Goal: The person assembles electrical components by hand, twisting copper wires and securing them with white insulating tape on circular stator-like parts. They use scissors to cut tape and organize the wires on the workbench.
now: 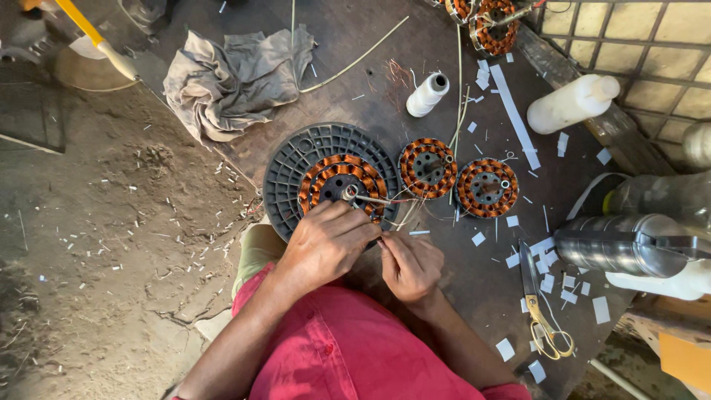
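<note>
Head view: left hand [324,244] steadies the stator [342,185]; right hand [409,265] pinches thin wires [396,222] — best kept taut, untangled.

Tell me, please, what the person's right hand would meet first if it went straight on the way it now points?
Probably the thin wires by its fingers, then the copper-wound coil on the black round plate, beside the left hand; depth is unclear.

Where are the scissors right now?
In the head view, the scissors lie on the dark table to the person's right, among white paper scraps, below the steel cylinder.
</note>
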